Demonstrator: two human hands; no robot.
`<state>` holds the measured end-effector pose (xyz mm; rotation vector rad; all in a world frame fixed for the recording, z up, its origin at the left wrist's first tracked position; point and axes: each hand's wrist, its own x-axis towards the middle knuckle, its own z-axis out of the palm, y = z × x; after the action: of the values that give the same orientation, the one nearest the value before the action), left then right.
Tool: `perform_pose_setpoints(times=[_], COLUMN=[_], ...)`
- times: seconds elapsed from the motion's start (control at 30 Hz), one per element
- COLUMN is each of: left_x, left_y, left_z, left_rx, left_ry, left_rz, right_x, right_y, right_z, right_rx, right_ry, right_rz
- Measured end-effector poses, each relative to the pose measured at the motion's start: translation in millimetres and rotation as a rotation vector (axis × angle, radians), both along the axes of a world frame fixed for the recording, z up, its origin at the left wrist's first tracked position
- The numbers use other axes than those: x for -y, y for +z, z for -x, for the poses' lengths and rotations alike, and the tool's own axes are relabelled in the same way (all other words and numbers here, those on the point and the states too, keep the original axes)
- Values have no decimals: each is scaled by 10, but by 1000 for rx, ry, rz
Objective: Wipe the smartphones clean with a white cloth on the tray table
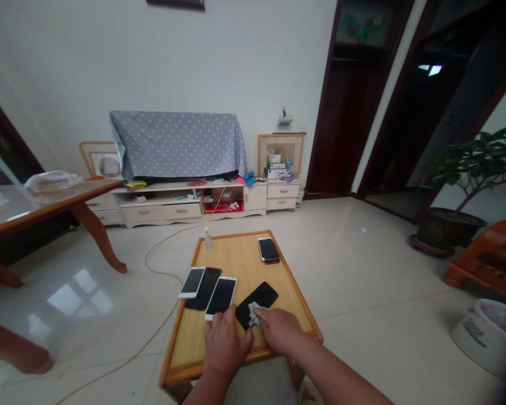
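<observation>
A black smartphone (266, 293) lies aslant near the front of a small wooden table (244, 253). My right hand (280, 331) pinches a crumpled whitish wipe (253, 316) and presses it on the phone's screen. My left hand (225, 342) has its thumb and forefinger at the phone's near left end, gripping it. Just beyond my left fingers is a white-framed smartphone (221, 295). To its left another white phone (193, 282) rests partly over a dark phone (205, 292). A white-edged phone (268, 249) sits on a reddish one at the back right.
A small clear bottle (208, 239) stands at the table's far left corner. A pale cable (152, 332) runs over the floor on the left. A larger wooden table (88, 194) stands left, a white bucket (487, 337) and potted plant (451, 225) right. Ahead is a low white cabinet (164, 212).
</observation>
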<state>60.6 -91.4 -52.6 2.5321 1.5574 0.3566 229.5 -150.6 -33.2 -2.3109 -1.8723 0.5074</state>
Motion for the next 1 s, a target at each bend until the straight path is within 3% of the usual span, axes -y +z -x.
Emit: perform_pose_setpoints(times=[0.17,0.37,0.6,0.87,1.0], left_x=[5,-5,21,10,2], left_y=[3,-9,33,5,7], left_z=[-8,-3,-12,-5,-1], left_rx=[2,14,10,16,23], left_ry=[12,-7,-2,-2,-3], left_rz=[2,4,19,14,16], right_x=[-38,101,25,57,-10], right_y=[33,-42,51,-49,-9], right_z=[-280,-5,-359,-48,-214], right_rx=[41,15,51,25,37], right_ry=[-169,-9,-201,-51,-140], right_rz=[31,7,48,-13,-14])
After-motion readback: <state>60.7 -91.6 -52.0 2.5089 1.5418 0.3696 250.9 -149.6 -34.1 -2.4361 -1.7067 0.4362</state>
